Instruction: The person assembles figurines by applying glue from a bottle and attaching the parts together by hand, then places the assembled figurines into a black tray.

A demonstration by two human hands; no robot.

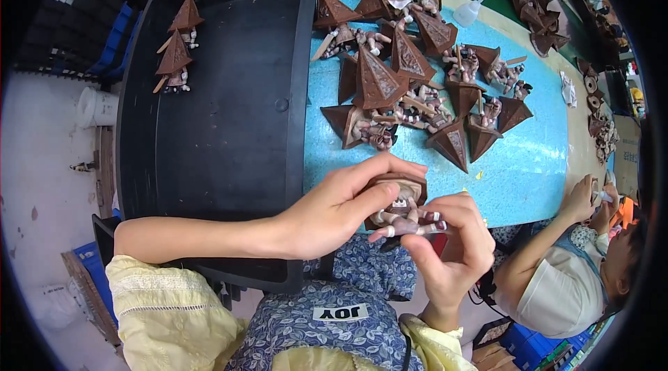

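both hands grasp one brown figurine over the lap

left hand (334,214) and right hand (456,249) fingers clench the figurine (400,207); a figurine pile (417,86) lies at 12 o'clock on the blue surface (529,162), black tray (223,127) at 10, a co-worker (570,267) at 3.

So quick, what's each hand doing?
Left hand: closed around the brown pyramid-headed figurine.
Right hand: pinching the same figurine's legs.

Bare tray floor (229,127) beside crowded figurine heap (417,86)
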